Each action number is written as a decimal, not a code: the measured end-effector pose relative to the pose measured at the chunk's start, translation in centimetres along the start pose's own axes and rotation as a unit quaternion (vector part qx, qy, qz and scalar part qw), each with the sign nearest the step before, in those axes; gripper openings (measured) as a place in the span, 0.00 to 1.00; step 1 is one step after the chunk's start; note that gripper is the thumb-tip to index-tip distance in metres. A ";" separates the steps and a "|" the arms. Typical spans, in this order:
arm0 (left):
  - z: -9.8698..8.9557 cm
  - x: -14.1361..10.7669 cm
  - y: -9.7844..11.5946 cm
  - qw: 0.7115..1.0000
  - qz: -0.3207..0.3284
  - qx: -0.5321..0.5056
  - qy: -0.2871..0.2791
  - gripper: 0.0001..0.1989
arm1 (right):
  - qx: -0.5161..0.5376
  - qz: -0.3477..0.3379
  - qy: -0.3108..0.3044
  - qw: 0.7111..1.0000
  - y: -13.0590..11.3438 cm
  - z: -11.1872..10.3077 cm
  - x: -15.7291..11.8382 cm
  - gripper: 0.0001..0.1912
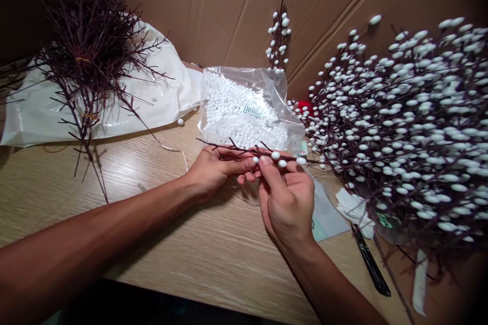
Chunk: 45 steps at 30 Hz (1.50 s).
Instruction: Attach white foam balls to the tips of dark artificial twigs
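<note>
Bare twigs (84, 35) sprawl over a white bag (163, 99) at 10 o'clock on the wood-grain table (152, 244), brown wall (224, 5) at 12. Dead centre, left hand (211, 170) then right hand (287, 200) pinch one dark branch (261, 153), thumbs close by a white bead (255, 160), and a beaded bunch (412, 127) fills 3 o'clock.

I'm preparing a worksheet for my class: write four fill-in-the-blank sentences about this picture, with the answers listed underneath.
1. The left hand and right hand meet at a twig whose beads are coloured ____.
2. In the picture, bare twigs lie on the left and beaded branches on the ____.
3. The clear bag lies ____ the bare twigs and the beaded branches.
4. The slim tool is coloured ____.

Missing words: white; right; between; black.
</note>
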State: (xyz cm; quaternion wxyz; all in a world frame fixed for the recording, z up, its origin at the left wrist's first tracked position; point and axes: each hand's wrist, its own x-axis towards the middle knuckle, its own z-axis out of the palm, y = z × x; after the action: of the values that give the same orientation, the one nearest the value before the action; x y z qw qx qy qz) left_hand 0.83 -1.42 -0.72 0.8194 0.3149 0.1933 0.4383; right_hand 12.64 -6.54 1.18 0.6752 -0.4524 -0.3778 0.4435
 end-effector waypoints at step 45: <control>0.0 -0.1 0.1 1.000 0.000 0.027 -0.012 0.12 | -0.088 -0.039 -0.023 0.995 0.5 -1.3 0.4 0.08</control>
State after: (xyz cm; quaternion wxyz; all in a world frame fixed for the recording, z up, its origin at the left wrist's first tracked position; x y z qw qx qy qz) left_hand 0.66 -1.45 -0.65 0.8131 0.3421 0.1951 0.4287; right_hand 13.78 -6.45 0.32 0.6405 -0.4851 -0.4480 0.3922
